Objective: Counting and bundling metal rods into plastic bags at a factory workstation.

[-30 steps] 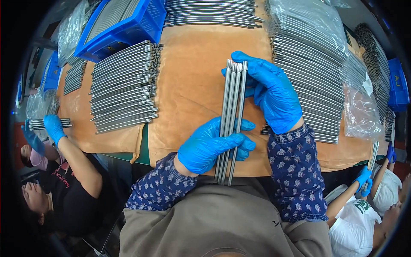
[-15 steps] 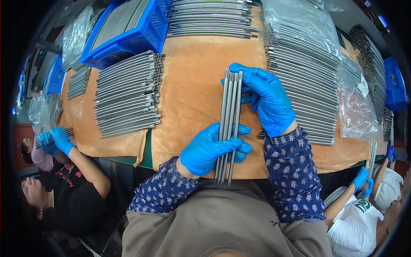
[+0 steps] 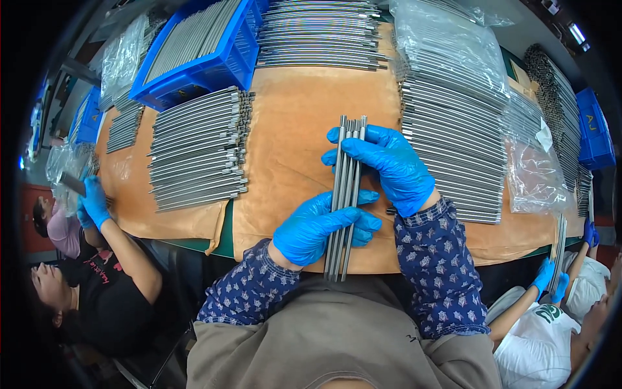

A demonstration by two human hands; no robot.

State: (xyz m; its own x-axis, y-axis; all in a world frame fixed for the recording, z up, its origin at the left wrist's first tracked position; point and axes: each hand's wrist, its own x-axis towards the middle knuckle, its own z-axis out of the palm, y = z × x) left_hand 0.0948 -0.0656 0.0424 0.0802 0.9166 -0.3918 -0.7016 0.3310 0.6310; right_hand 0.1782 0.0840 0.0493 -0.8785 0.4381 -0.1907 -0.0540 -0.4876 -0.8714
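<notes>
The head view, looking down from where the worker sits, shows a small bundle of metal rods (image 3: pixel 345 180) held up near the tabletop's front edge, tilted slightly. The left hand (image 3: pixel 304 228), in a blue glove, has its grip wrapped around the lower part, thumb across the front. The right hand (image 3: pixel 400 174), gloved alike, has its grip closed about the upper part, near the tips. Brown sheeting covers the tabletop (image 3: pixel 301 123). Over on the left lies a rod pile (image 3: pixel 197 152), beside a blue bin (image 3: pixel 201 76) full of rods; another stack (image 3: pixel 453 146) lies to the right, clear plastic (image 3: pixel 447 35) over its far part.
</notes>
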